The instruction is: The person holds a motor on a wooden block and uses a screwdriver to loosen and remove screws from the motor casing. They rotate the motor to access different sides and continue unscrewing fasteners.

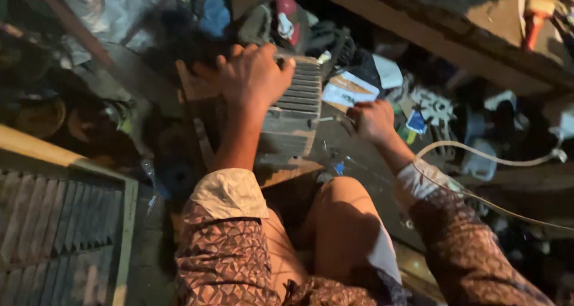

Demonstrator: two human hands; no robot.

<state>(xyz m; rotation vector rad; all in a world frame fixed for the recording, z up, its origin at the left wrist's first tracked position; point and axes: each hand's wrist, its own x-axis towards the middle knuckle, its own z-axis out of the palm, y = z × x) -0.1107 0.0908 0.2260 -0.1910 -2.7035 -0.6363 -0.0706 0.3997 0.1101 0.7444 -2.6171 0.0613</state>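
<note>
A grey ribbed metal motor housing lies on the cluttered floor in front of my bent knees. My left hand is spread over its top, fingers curled on the fins, pressing it down. To the right, my right hand is closed around a thin metal tool whose tip points at the side of the housing. I cannot make out the tool's kind. Both arms wear patterned brown sleeves with rolled pale cuffs.
A pale cable curves across the right side. White paper and small packets lie behind the housing. A slatted grey panel with a wooden frame sits at lower left. A heavy wooden beam runs along the upper right.
</note>
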